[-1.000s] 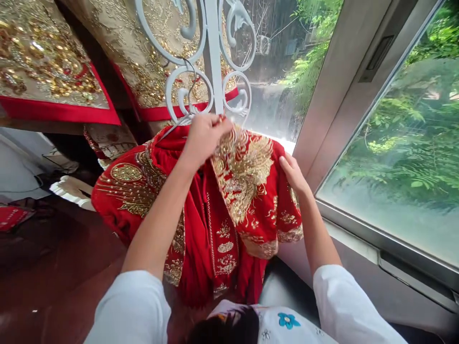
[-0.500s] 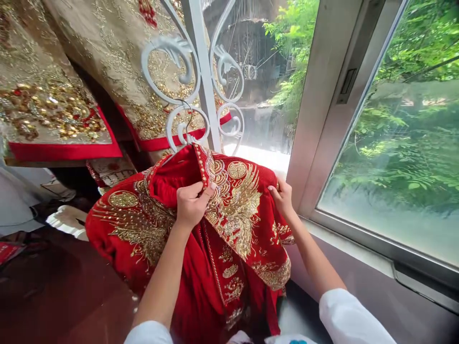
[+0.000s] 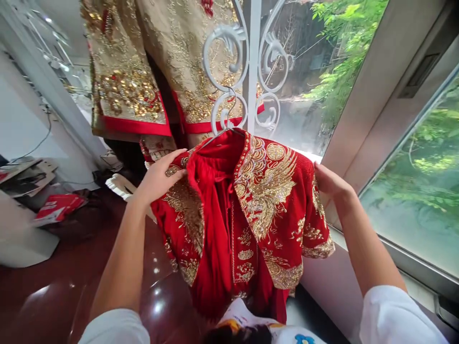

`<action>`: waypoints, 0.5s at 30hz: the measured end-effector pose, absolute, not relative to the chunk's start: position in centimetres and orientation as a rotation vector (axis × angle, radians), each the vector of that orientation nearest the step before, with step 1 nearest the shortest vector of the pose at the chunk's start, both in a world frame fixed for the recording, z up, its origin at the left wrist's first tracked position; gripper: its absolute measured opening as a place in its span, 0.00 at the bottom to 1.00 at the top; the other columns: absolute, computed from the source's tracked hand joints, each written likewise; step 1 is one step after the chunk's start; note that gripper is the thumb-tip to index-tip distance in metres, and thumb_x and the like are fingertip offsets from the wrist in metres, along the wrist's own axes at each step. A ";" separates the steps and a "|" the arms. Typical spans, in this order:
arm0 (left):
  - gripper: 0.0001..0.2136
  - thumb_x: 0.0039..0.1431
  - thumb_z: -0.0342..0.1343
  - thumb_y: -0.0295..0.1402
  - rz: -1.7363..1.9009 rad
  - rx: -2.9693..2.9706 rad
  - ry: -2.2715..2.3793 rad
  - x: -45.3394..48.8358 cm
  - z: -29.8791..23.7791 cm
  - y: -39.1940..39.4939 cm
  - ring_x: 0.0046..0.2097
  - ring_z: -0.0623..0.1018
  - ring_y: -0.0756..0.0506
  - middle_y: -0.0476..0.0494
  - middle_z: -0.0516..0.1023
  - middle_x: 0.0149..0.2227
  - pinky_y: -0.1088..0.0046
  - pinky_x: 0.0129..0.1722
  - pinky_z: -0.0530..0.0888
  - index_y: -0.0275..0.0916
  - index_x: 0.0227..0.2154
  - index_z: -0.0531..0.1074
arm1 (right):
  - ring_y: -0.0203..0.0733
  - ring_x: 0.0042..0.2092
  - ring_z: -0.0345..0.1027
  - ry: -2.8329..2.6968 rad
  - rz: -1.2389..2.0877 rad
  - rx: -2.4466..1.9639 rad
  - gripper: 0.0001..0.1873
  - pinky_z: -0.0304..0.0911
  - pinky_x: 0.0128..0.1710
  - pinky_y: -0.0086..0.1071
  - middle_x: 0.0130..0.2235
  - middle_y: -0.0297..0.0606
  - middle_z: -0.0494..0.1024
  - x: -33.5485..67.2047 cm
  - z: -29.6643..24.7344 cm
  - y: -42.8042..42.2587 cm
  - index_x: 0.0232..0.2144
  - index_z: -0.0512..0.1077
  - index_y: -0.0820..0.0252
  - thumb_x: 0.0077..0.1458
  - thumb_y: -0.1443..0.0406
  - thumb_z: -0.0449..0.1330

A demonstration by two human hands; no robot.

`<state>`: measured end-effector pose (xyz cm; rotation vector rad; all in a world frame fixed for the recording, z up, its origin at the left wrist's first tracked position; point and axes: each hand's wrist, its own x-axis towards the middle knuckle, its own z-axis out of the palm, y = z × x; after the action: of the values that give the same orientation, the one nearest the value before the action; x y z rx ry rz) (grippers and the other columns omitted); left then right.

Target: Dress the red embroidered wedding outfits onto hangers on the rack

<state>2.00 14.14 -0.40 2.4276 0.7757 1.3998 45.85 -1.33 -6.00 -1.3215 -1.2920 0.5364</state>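
The red jacket (image 3: 247, 210) with gold stitching is hanging straight ahead at 12 o'clock from the person, its long axis running from 12 down to 6 and its front falling open along the middle. It is hanging on a wire hanger (image 3: 219, 134) that is hooking into a curl of the white metal stand (image 3: 251, 71) just above it. The left hand (image 3: 161, 174) is sitting at the jacket's 9 o'clock, pinching the shoulder edge between thumb and stretched fingers. The right hand (image 3: 328, 181) is pressing on the other shoulder at 3 o'clock; its fingertips are disappearing behind the cloth, so its grip cannot be told. Both hands are lying about equally near. A gold robe (image 3: 143, 71) is hanging behind at 11 o'clock, close to the stand. The window (image 3: 412, 191) is running along at 2 o'clock, just beside the right hand. A glossy dark floor (image 3: 53, 286) is spreading out at 8 o'clock, with a red packet (image 3: 57, 208) lying on it, well apart.
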 end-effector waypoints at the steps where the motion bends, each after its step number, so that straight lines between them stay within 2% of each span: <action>1: 0.24 0.50 0.60 0.42 1.346 2.387 0.787 1.9 -0.4 14.7 0.53 0.72 0.39 0.42 0.74 0.52 0.65 0.56 0.63 0.43 0.51 0.71 | 0.48 0.29 0.71 -1.285 0.626 -1.299 0.32 0.70 0.28 0.42 0.29 0.42 0.78 45.8 -5.8 -1.1 0.29 0.76 0.57 0.40 0.36 0.58; 3: 0.19 0.48 0.62 0.38 1.406 2.298 0.825 1.9 -0.1 15.3 0.45 0.76 0.42 0.42 0.78 0.43 0.70 0.50 0.67 0.41 0.44 0.76 | 0.45 0.27 0.70 -1.265 0.784 -1.255 0.34 0.68 0.26 0.40 0.28 0.42 0.78 45.1 -5.3 -0.9 0.29 0.75 0.58 0.38 0.35 0.57; 5: 0.11 0.47 0.61 0.35 1.486 2.256 0.826 2.2 0.9 15.5 0.35 0.75 0.44 0.46 0.79 0.32 0.74 0.40 0.69 0.38 0.34 0.79 | 0.42 0.25 0.68 -1.231 0.696 -1.233 0.30 0.66 0.23 0.35 0.26 0.39 0.76 43.9 -4.6 -0.8 0.29 0.74 0.59 0.39 0.39 0.61; 7: 0.06 0.48 0.61 0.35 1.493 2.279 0.812 2.8 2.8 15.1 0.26 0.69 0.48 0.51 0.71 0.20 0.76 0.31 0.65 0.37 0.23 0.78 | 0.38 0.24 0.65 -1.195 0.464 -1.216 0.26 0.62 0.23 0.31 0.24 0.35 0.74 42.5 -4.0 -0.6 0.27 0.73 0.60 0.40 0.42 0.63; 8: 0.08 0.48 0.61 0.35 1.498 2.306 0.798 3.3 3.9 14.8 0.23 0.65 0.50 0.52 0.65 0.16 0.76 0.27 0.62 0.37 0.19 0.75 | 0.36 0.24 0.63 -1.167 0.319 -1.206 0.25 0.61 0.23 0.30 0.23 0.34 0.72 41.9 -3.7 -0.6 0.26 0.73 0.60 0.42 0.43 0.62; 10: 0.14 0.49 0.61 0.34 1.543 2.369 0.738 4.5 6.0 14.0 0.21 0.57 0.52 0.54 0.56 0.14 0.76 0.25 0.57 0.37 0.13 0.68 | 0.34 0.23 0.60 -1.098 0.035 -1.184 0.25 0.59 0.23 0.29 0.21 0.32 0.68 41.1 -3.3 -0.3 0.25 0.71 0.61 0.45 0.44 0.59; 12: 0.18 0.51 0.60 0.34 1.601 2.417 0.657 5.7 7.4 13.1 0.21 0.54 0.53 0.54 0.52 0.15 0.75 0.24 0.54 0.37 0.10 0.63 | 0.34 0.24 0.60 -1.014 -0.173 -1.150 0.25 0.60 0.26 0.30 0.22 0.32 0.68 41.2 -3.4 -0.2 0.26 0.72 0.62 0.49 0.45 0.56; 15: 0.21 0.53 0.59 0.37 1.579 2.400 0.599 6.0 7.5 12.3 0.21 0.51 0.53 0.53 0.50 0.15 0.74 0.23 0.51 0.37 0.10 0.59 | 0.38 0.28 0.63 -0.993 -0.168 -1.193 0.26 0.63 0.30 0.34 0.25 0.36 0.72 43.0 -3.7 -0.5 0.29 0.74 0.61 0.49 0.44 0.54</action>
<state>5.99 12.29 7.48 2.3997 0.5990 1.5791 43.01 -0.52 -3.70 -1.1930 -0.9930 -0.1676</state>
